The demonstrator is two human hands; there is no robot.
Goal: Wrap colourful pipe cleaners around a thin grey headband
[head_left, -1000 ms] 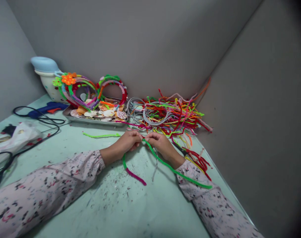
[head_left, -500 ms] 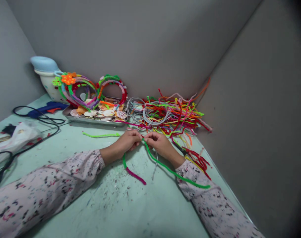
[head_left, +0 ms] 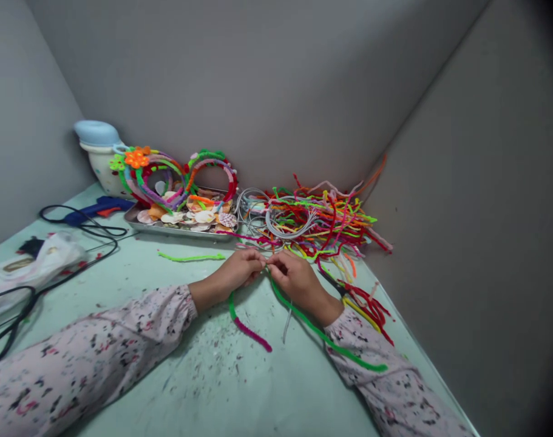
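Note:
My left hand (head_left: 238, 270) and my right hand (head_left: 298, 282) meet fingertip to fingertip above the table, both closed in a pinch. A long green pipe cleaner (head_left: 319, 332) runs from between the fingers down across my right forearm. Below my left hand hangs a wire wrapped in green and then magenta (head_left: 253, 335), its upper part hidden by the fingers. Under my right hand a bare grey wire end (head_left: 287, 325) sticks out. The exact spot where the pipe cleaner meets the wire is covered by my fingertips.
Behind stands a metal tray (head_left: 180, 232) of shells with wrapped headbands (head_left: 212, 159). Beside it lie piled pipe cleaners (head_left: 335, 212) and wire coils (head_left: 288, 224). Scissors (head_left: 356, 305) rest at right. A blue glue gun (head_left: 94, 209), black cord (head_left: 71, 276) and plastic bag (head_left: 48, 261) are left.
The whole scene sits slightly lower in view. My fingertips have shifted a little against each other, still pinching; the green pipe cleaner's free end remains across my right sleeve.

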